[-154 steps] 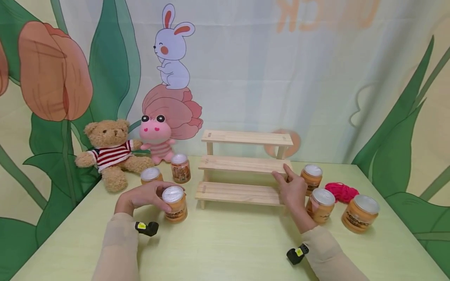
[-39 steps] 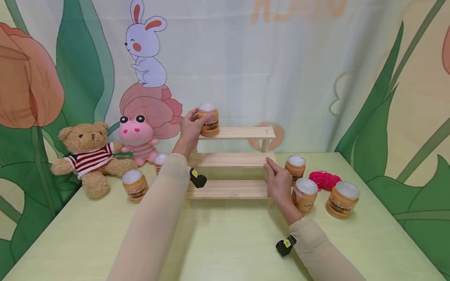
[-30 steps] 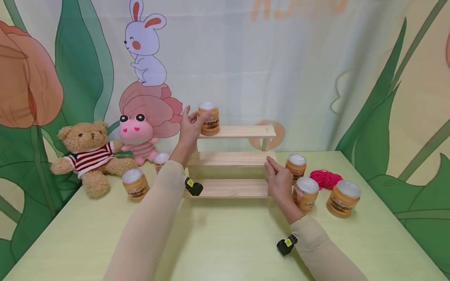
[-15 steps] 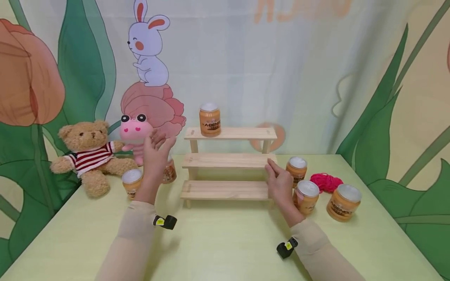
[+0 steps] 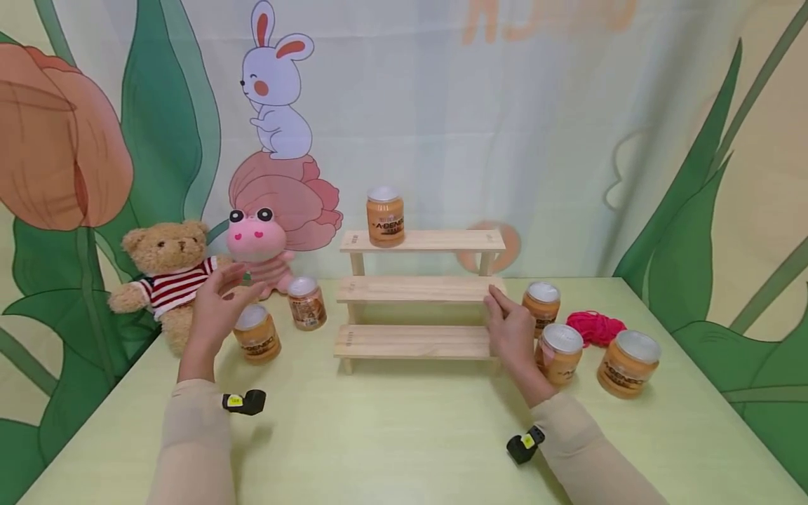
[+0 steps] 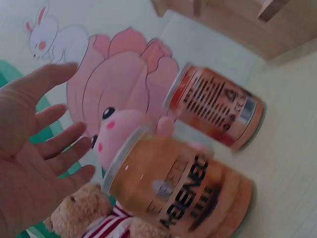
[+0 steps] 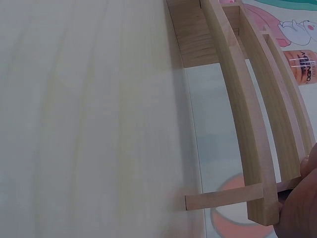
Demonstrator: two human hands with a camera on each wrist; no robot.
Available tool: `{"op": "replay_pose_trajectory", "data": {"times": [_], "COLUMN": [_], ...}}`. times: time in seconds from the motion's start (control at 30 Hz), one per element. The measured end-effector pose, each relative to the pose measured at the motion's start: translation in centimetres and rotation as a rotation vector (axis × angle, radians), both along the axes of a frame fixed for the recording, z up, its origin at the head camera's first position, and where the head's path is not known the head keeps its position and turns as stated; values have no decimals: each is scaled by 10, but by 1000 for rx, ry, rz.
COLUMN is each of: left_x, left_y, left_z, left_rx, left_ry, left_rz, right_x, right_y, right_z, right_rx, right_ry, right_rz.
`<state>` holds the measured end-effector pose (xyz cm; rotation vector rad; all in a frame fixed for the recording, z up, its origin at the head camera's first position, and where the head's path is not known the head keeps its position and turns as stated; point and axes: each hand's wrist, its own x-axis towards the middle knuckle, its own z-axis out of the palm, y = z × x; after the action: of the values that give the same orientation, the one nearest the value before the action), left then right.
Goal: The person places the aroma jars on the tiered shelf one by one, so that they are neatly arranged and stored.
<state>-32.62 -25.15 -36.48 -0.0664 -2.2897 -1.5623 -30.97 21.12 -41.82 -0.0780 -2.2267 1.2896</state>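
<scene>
Fingers spread, my left hand (image 5: 217,308) hovers behind and left of an orange jar (image 5: 257,337) with a silvery lid. In the left wrist view the palm (image 6: 29,163) holds nothing and the jar (image 6: 183,193) stands apart from it. A second jar (image 5: 307,305), its printed back label facing out, stands just beyond. My right hand (image 5: 513,330) grips the right end of a three-tier wooden display shelf (image 5: 416,344) at the middle tier; its fingertips are partly hidden in the right wrist view. One jar (image 5: 386,217) stands upright on the top tier, towards the left.
Right of the shelf stand three more jars: a rear one (image 5: 543,305), a middle one (image 5: 560,354) and an outer one (image 5: 628,365). Pink yarn (image 5: 595,327) lies among them. A teddy bear (image 5: 170,280) and a pink plush toy (image 5: 259,242) sit at the back left, before a printed curtain (image 5: 505,126).
My left hand lifted a jar from the table's left onto the top tier, let it go, then drew back left and down to the remaining jars. My right hand stayed at the shelf's end.
</scene>
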Motion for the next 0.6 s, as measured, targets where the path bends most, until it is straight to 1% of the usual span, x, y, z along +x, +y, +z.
{"op": "replay_pose_trajectory", "data": {"times": [0.1, 0.23, 0.33, 0.43, 0.6], "left_x": [3, 2, -1, -5, -8], "left_y": [-14, -24, -29, -30, -34], "left_z": [-3, -10, -19, -32, -50], "left_rx": [-38, -57, -52, -10, 36], "left_ry": [-74, -135, -167, -186, -224], "left_rz": [-63, -127, -176, -218, -236], "right_x": [0, 1, 0, 0, -1], "right_y": [-2, -1, 0, 0, 0], "right_z": [0, 2, 3, 2, 0], "right_rx": [-3, -11, -16, -21, -12], "right_ry": [6, 12, 13, 7, 4], "right_rz": [0, 10, 20, 13, 10]}}
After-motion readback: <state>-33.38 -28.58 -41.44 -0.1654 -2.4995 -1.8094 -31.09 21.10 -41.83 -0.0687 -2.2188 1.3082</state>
